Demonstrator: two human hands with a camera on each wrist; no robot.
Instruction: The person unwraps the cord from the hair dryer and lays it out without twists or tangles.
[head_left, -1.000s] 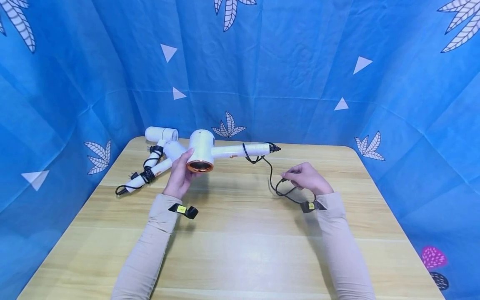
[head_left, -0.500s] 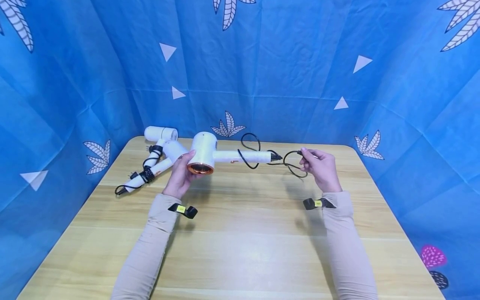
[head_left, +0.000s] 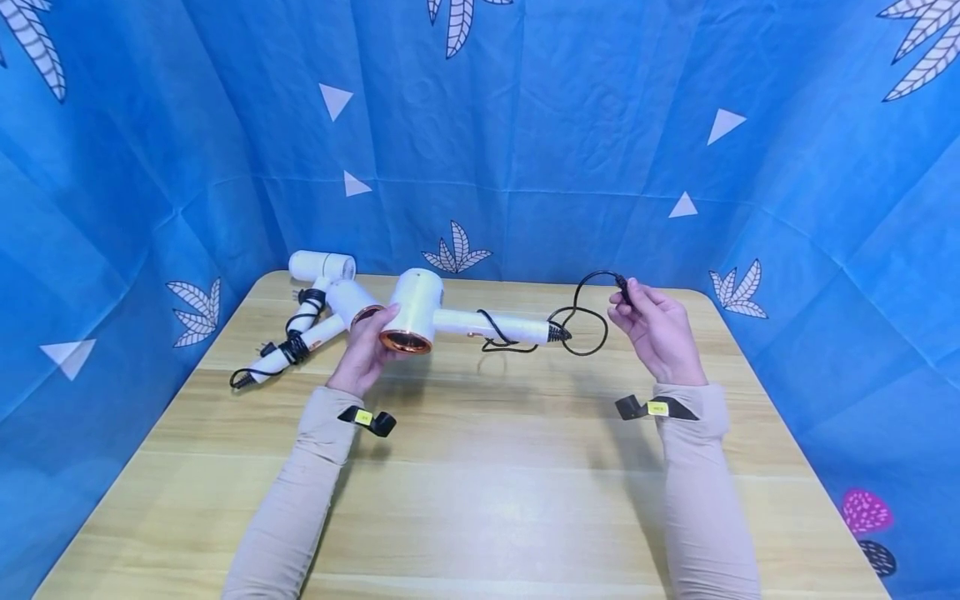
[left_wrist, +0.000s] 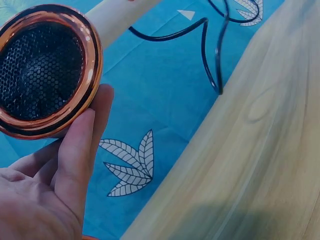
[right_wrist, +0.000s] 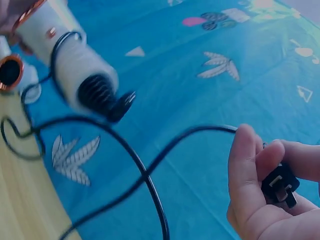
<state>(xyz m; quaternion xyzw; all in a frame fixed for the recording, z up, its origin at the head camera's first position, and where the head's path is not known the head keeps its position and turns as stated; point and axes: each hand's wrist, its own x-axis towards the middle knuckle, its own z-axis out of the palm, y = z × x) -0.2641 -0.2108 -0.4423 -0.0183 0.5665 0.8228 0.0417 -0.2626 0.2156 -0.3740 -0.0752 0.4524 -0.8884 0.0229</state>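
My left hand (head_left: 365, 354) grips a white hair dryer (head_left: 416, 300) by its barrel, with the handle pointing right. Its copper-ringed mesh end (left_wrist: 45, 70) faces the left wrist camera. A black cord (head_left: 592, 333) leaves the ribbed handle tip and hangs in loose loops, one of them around the handle. At the cord's end, my right hand (head_left: 660, 333) pinches the black two-pin plug (right_wrist: 281, 185), its prongs showing in the right wrist view. Dryer and plug are both held up over the table, a forearm's gap between the hands.
Two more white hair dryers lie at the table's back left: one (head_left: 277, 358) just behind my left hand, cord wound on its handle, and another (head_left: 318, 267) beyond it. The wooden table (head_left: 487, 500) meets a blue patterned curtain (head_left: 562, 125) at the back and sides.
My right hand has risen and moved right with the plug, drawing the cord loops looser off the handle. My left hand has stayed nearly in place; the dryer has shifted slightly right and down.
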